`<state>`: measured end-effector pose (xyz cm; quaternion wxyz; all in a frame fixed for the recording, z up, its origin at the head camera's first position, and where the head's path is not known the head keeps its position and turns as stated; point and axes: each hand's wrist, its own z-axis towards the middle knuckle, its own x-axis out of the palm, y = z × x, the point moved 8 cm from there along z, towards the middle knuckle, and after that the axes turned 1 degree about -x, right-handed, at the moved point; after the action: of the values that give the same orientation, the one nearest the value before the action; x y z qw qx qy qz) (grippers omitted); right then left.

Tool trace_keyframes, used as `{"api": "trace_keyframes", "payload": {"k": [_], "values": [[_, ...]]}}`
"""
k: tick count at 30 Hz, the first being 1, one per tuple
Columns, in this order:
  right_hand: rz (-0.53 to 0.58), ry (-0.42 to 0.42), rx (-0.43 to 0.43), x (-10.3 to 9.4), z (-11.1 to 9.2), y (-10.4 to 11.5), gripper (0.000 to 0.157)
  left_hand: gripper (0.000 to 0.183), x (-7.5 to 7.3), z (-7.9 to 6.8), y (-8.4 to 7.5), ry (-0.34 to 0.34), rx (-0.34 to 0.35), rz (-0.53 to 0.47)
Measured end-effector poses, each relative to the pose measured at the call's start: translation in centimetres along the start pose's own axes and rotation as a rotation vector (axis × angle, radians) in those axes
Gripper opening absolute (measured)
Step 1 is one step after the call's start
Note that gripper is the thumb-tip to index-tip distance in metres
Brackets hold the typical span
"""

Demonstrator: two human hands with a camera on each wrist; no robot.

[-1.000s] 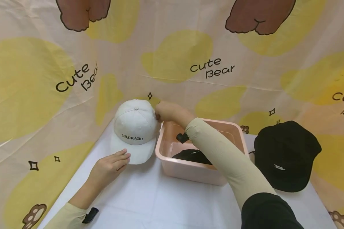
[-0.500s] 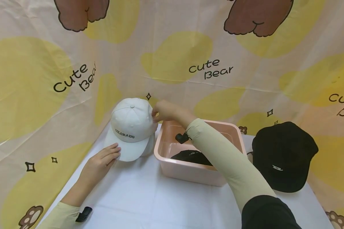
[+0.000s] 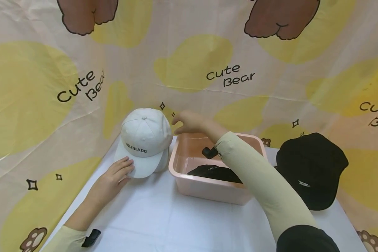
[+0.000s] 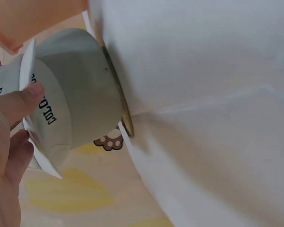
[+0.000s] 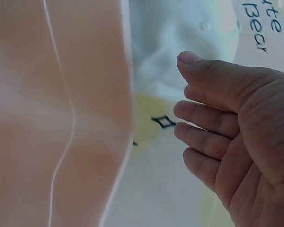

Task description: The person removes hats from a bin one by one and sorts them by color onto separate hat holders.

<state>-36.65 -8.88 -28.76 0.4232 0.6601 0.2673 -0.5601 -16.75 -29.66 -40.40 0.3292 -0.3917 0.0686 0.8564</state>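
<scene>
Your left hand (image 3: 111, 178) held the brim of the white fabric baseball cap with dark "COLORADO" lettering (image 3: 146, 133), its grip pinching with the thumb below and the fingers above. That cap sat towards the left of the white-covered counter (image 3: 189, 224), crown up and brim towards you. Under its brim you had another pale, lettered form showing; what it was could not be told.

Your right hand (image 3: 190, 122) hung just beside the crown, over the rear left corner of the pink rectangular plastic bin (image 3: 211, 191). Its grip was released, with the fingers gently bent, the thumb apart and nothing between them.

The bin stood close on the right of the white cap. Inside it lay a black fabric item with small pale lettering (image 3: 211, 173), partly hidden by your forearm. Farther right, beyond the bin, a black fabric cap with a small pale emblem (image 3: 313, 168) rested on the counter. Behind everything you faced a beige and yellow "Cute Bear" cloth (image 3: 189, 42).
</scene>
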Motion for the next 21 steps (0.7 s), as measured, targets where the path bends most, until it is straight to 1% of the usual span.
{"api": "trace_keyframes", "payload": {"k": [2,3,4,7,11,13,17,21], "values": [[-0.001,-0.012,0.014,-0.6,-0.8,-0.4,0.042,0.046,-0.1,0.4,-0.1,0.026,-0.017,0.005],[0.003,-0.017,0.021,-0.9,-1.2,-0.6,0.042,0.044,-0.2,0.7,-0.3,0.028,-0.020,0.003],[0.005,-0.023,0.026,-1.3,-1.6,-0.8,0.042,0.045,-0.3,1.0,-0.4,0.024,-0.016,-0.002],[0.004,-0.054,0.026,-2.4,-3.1,-1.2,0.042,0.061,-0.8,2.1,-0.9,0.012,-0.012,-0.022],[0.011,-0.088,0.031,-3.6,-5.1,-1.6,0.042,0.056,-1.2,3.6,-1.4,0.023,-0.037,-0.069],[0.015,-0.096,0.037,-4.1,-6.2,-1.7,0.042,0.061,-1.4,4.5,-1.7,0.025,-0.050,-0.089],[0.000,-0.116,0.034,-4.9,-8.3,-1.8,0.042,0.069,-1.7,6.1,-2.3,0.003,-0.076,-0.135],[0.002,-0.163,0.022,-5.6,-10.9,-1.7,0.043,0.070,-1.9,7.5,-3.1,-0.034,-0.103,-0.193]]}}
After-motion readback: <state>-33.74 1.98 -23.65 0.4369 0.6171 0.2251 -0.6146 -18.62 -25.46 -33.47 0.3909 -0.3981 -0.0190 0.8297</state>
